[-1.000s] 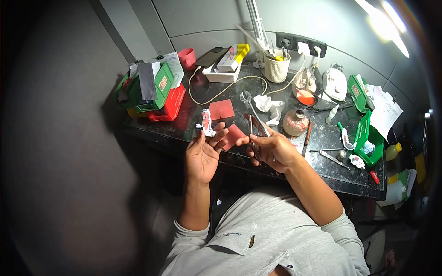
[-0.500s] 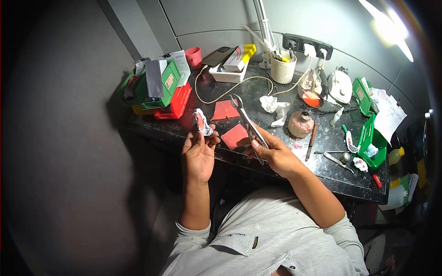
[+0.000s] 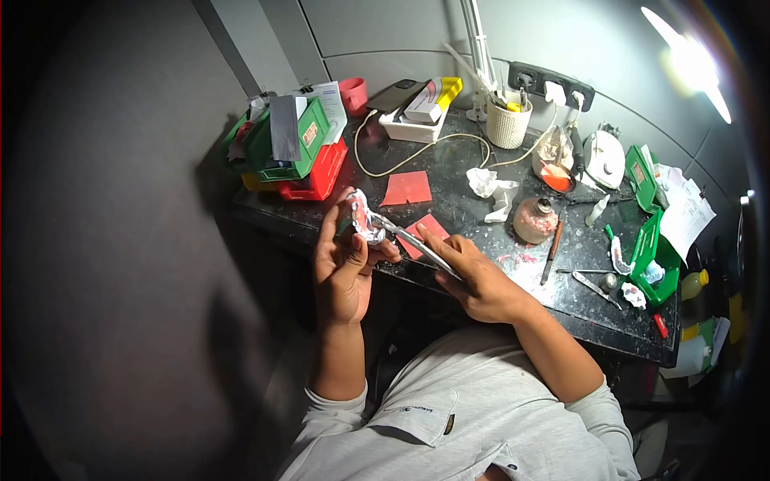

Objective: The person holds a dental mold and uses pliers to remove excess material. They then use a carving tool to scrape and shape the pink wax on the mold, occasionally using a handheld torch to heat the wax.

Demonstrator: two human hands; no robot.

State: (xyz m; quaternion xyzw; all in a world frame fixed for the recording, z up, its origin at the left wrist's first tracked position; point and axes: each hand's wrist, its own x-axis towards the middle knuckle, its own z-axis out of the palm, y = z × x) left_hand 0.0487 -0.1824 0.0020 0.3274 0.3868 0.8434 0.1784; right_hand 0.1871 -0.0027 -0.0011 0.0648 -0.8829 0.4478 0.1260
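My left hand (image 3: 345,272) holds up a white and pink dental model (image 3: 361,216), its fingers behind it and the thumb at its lower edge. My right hand (image 3: 485,280) is closed on a long metal tool (image 3: 423,250), which points left. The tool's tip meets or overlaps the model's right side; whether it grips the model I cannot tell. Beyond the hands, two pink sheets lie on the dark bench: one farther back (image 3: 407,188), the other (image 3: 425,232) partly behind the tool and my right fingers.
On the bench (image 3: 449,160) stand a glass jar (image 3: 535,221), a brown-handled knife (image 3: 553,252), crumpled white paper (image 3: 501,199), a textured cup of tools (image 3: 508,128) and a white tray (image 3: 413,130). Stacked bins (image 3: 321,172) are at left, a green bin (image 3: 662,280) at right.
My right hand has lowered the metal tool from a steep tilt and brought its tip to the model. My left hand has turned the model slightly. The whole view has shifted a little.
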